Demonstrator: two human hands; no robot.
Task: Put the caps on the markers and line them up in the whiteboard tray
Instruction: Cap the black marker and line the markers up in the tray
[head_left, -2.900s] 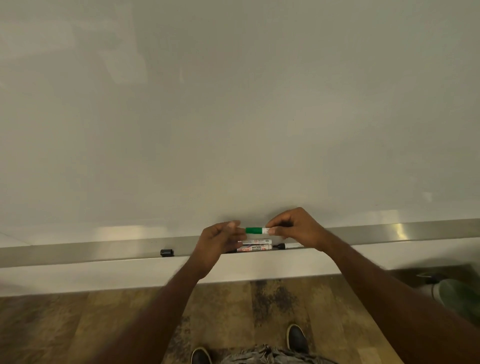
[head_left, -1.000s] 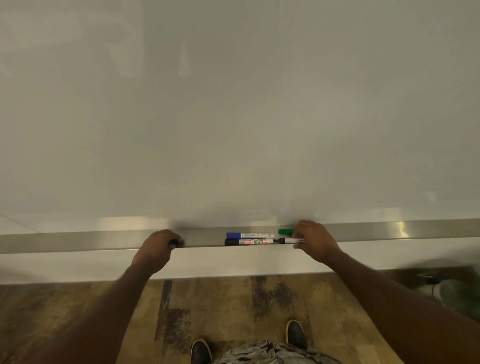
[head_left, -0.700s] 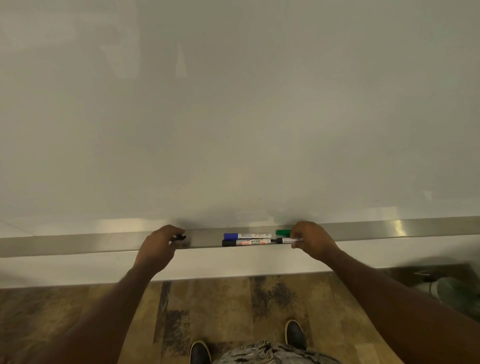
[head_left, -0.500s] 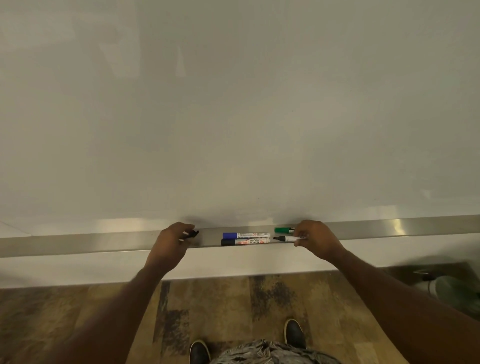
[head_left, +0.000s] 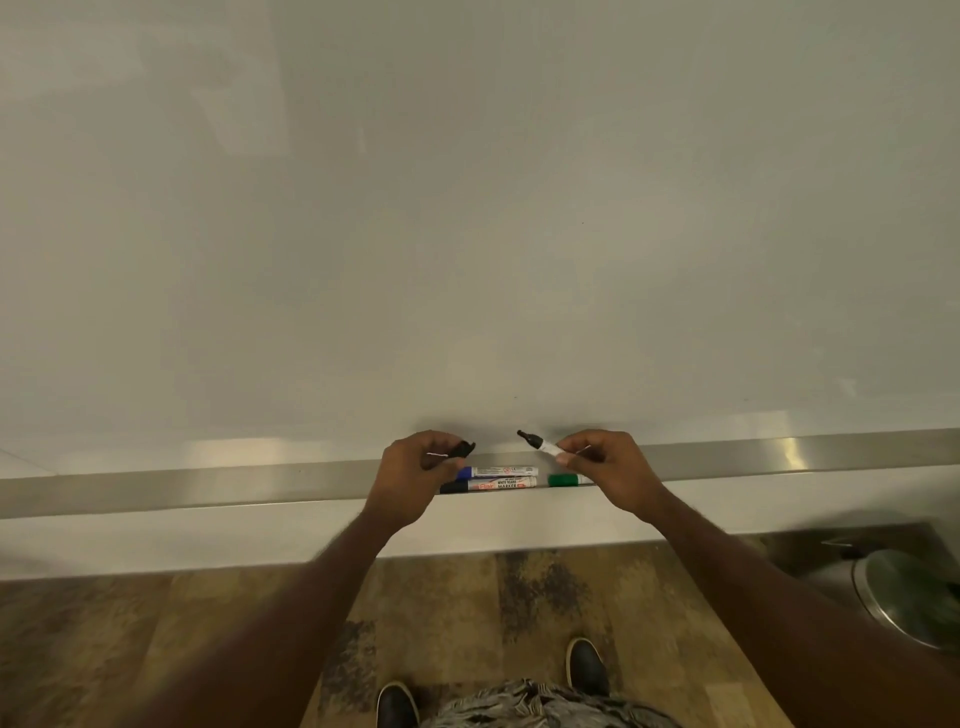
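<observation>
My left hand (head_left: 410, 470) holds a black cap (head_left: 462, 448) above the metal whiteboard tray (head_left: 208, 486), its open end toward the right. My right hand (head_left: 605, 465) grips an uncapped black marker (head_left: 535, 441), its dark tip pointing up-left toward the cap; a small gap separates cap and tip. In the tray between my hands lie a capped blue marker (head_left: 501, 471) at the back and a capped black marker (head_left: 491, 485) in front of it. A capped green marker (head_left: 563, 479) lies to their right, partly hidden under my right hand.
The whiteboard (head_left: 467, 208) fills the upper view. Below the tray is a white ledge (head_left: 156, 540), then wood-look floor with my shoes (head_left: 587, 667). A round metal bin (head_left: 909, 597) stands at the lower right.
Both hands have lifted off the tray and come toward each other. The left brought the black cap in from the left; the right raised the uncapped black marker and left the green one lying.
</observation>
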